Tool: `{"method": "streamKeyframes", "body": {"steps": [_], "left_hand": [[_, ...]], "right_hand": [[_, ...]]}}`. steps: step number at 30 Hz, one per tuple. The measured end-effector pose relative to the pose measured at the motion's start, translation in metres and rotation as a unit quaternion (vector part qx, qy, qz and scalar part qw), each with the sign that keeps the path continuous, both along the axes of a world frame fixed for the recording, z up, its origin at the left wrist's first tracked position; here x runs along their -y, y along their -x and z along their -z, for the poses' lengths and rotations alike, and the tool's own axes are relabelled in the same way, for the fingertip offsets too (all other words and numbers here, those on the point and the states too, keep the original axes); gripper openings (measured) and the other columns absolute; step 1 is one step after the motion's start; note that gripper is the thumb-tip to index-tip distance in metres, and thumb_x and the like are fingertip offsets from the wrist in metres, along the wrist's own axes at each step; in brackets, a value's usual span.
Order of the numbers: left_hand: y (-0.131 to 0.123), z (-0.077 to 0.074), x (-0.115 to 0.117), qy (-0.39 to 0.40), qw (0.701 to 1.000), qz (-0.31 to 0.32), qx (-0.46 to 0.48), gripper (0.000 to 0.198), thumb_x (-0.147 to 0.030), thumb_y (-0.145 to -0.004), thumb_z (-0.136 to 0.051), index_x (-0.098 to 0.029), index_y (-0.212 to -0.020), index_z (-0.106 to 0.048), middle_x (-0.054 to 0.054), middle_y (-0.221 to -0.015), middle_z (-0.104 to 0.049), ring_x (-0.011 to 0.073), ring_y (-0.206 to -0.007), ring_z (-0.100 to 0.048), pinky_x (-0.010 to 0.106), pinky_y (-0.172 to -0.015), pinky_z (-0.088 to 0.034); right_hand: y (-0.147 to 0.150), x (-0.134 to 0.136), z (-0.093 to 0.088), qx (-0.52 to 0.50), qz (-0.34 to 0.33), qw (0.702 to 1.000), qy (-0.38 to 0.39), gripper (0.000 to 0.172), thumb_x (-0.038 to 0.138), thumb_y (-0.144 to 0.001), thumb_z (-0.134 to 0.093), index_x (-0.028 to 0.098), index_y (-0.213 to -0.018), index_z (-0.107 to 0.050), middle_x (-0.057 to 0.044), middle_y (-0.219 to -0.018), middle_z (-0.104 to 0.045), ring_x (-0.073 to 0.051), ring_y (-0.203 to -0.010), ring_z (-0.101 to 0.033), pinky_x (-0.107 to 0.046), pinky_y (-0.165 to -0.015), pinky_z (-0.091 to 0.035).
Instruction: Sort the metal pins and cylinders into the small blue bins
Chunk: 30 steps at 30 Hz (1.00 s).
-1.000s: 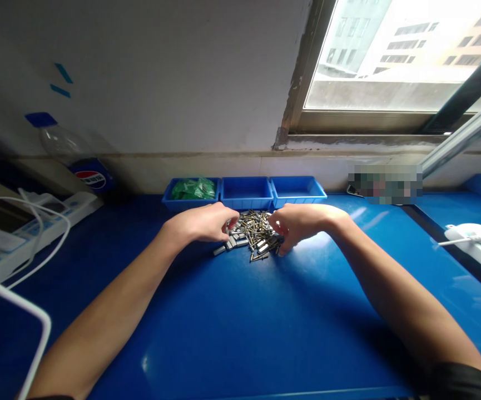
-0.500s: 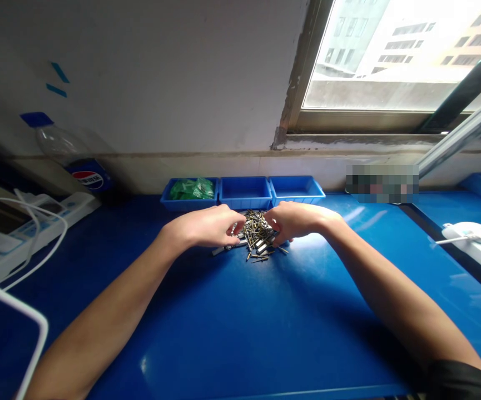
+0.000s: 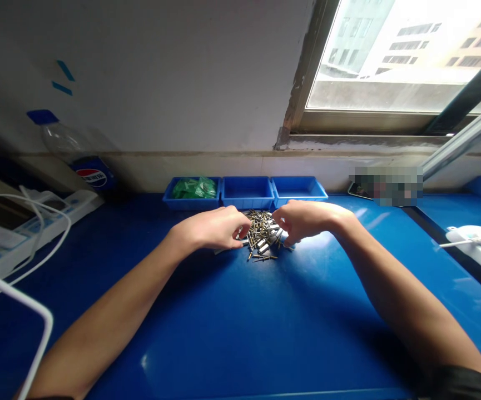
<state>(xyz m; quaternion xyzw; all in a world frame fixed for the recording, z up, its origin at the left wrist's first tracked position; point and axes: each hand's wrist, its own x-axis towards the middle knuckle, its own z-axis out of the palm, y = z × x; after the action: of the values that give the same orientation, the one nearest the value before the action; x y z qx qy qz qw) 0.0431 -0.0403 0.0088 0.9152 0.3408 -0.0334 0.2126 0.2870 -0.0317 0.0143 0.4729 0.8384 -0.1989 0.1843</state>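
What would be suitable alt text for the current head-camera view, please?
A person's left hand and right hand curl at either side of a pile of small metal parts, many pin-shaped, on a blue tabletop. Behind it stand three blue bins in a row, the leftmost holding green plastic packaging.

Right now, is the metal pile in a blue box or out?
Out: the metal pile lies on the table in front of the blue boxes, between the left hand and right hand.
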Motion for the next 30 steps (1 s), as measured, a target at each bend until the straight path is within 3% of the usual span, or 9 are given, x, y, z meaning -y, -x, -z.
{"method": "streamKeyframes", "body": {"steps": [5, 12, 23, 27, 30], "left_hand": [[-0.007, 0.003, 0.002, -0.008, 1.0, 0.013, 0.019, 0.005, -0.016, -0.083, -0.067, -0.018, -0.078, -0.067, 0.001, -0.076, -0.067, 0.0128, -0.061, -0.056, 0.024, -0.054, -0.034], [-0.004, 0.006, -0.002, -0.011, 0.999, 0.013, 0.033, 0.006, -0.022, -0.085, -0.068, -0.018, -0.081, -0.067, 0.002, -0.078, -0.069, 0.0132, -0.062, -0.057, 0.024, -0.054, -0.035], [-0.009, 0.005, -0.002, -0.029, 0.994, 0.001, 0.109, 0.016, -0.029, -0.094, -0.065, -0.016, -0.087, -0.072, 0.002, -0.077, -0.07, 0.0131, -0.064, -0.058, 0.025, -0.058, -0.036], [-0.013, 0.003, 0.0, -0.059, 0.987, 0.019, 0.151, 0.022, -0.033, -0.099, -0.062, -0.017, -0.103, -0.077, 0.006, -0.09, -0.074, 0.0159, -0.076, -0.063, 0.026, -0.066, -0.041], [-0.014, 0.004, 0.0, -0.079, 0.983, 0.049, 0.161, 0.027, -0.026, -0.103, -0.054, -0.016, -0.098, -0.079, 0.008, -0.091, -0.073, 0.017, -0.08, -0.065, 0.027, -0.07, -0.043]], "right_hand": [[0.009, 0.002, 0.007, 0.034, -0.021, 0.999, 0.031, 0.023, 0.025, -0.066, -0.08, 0.018, -0.084, -0.068, -0.002, -0.073, -0.069, -0.018, -0.066, -0.062, -0.027, -0.055, -0.034], [0.008, 0.002, 0.005, 0.017, -0.031, 0.999, 0.009, 0.025, 0.018, -0.065, -0.076, 0.017, -0.089, -0.07, -0.003, -0.08, -0.07, -0.018, -0.07, -0.061, -0.027, -0.056, -0.033], [-0.012, 0.005, -0.021, -0.113, -0.012, 0.993, -0.005, 0.013, 0.012, -0.07, -0.071, 0.019, -0.081, -0.073, -0.001, -0.081, -0.076, -0.017, -0.073, -0.068, -0.026, -0.061, -0.043], [-0.013, 0.006, -0.028, -0.217, 0.011, 0.976, 0.008, 0.01, 0.017, -0.072, -0.074, 0.018, -0.079, -0.066, 0.0, -0.08, -0.075, -0.017, -0.073, -0.068, -0.025, -0.062, -0.046], [-0.014, 0.005, -0.026, -0.274, 0.021, 0.961, 0.033, 0.012, 0.021, -0.074, -0.076, 0.018, -0.08, -0.066, -0.002, -0.082, -0.076, -0.018, -0.074, -0.069, -0.026, -0.064, -0.049]]}}
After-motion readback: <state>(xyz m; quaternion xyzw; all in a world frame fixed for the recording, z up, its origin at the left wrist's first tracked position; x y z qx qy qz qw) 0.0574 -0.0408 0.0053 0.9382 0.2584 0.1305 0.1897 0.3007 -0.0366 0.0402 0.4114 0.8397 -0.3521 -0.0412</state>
